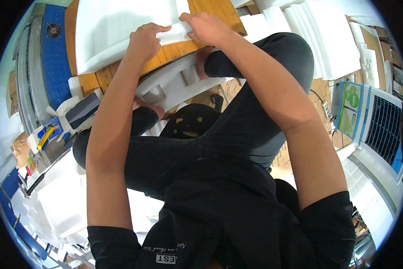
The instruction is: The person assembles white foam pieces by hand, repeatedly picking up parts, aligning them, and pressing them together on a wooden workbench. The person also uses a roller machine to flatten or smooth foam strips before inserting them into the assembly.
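Observation:
A large white foam sheet (120, 27) lies on the orange-brown wooden table (217, 10) in front of me, with a raised foam strip (174, 34) along its near edge. My left hand (144, 42) is closed over this edge, its thumb stretched to the right along the strip. To its right, my right hand (206, 29) grips the strip's other end between thumb and curled fingers. A short gap of foam shows between the two hands. The undersides of both hands' fingers are partly hidden.
Stacked white foam sheets (325, 42) stand at the right. On the left are a dark flat device (82, 110), a yellow cutter (45, 138) and a blue surface (55, 58). A black stool seat (190, 120) sits between my legs; a grilled panel (384, 125) stands far right.

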`<state>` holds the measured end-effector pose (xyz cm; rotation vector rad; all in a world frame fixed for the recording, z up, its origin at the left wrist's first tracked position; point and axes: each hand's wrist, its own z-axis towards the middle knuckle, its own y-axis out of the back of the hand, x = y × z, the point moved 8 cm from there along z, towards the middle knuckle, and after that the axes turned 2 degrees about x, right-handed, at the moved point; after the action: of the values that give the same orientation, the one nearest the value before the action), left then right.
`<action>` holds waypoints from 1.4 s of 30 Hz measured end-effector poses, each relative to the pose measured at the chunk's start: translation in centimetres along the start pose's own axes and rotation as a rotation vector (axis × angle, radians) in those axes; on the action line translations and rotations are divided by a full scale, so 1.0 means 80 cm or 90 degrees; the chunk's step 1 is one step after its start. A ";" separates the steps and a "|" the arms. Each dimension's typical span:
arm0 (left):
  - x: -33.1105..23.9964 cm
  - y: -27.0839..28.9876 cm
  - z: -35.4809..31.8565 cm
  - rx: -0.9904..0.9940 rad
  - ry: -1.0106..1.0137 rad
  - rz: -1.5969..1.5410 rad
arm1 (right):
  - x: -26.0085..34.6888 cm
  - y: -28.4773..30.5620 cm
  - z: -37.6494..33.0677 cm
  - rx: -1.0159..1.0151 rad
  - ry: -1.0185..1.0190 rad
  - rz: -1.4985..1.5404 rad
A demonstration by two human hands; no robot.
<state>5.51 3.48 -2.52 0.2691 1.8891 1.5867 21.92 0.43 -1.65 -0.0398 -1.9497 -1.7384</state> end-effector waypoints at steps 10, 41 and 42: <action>-0.005 0.006 0.011 0.021 0.054 0.020 | -0.009 -0.004 0.010 -0.039 0.039 0.041; 0.083 0.040 -0.045 0.109 0.164 0.082 | 0.088 -0.056 0.117 0.226 0.156 -0.110; 0.082 0.039 -0.045 0.105 0.156 0.091 | 0.076 -0.064 0.124 0.212 0.169 -0.113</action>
<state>-2.38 4.90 -1.64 0.2978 2.2396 1.6194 11.29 6.88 -4.31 0.4697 -2.0601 -1.4132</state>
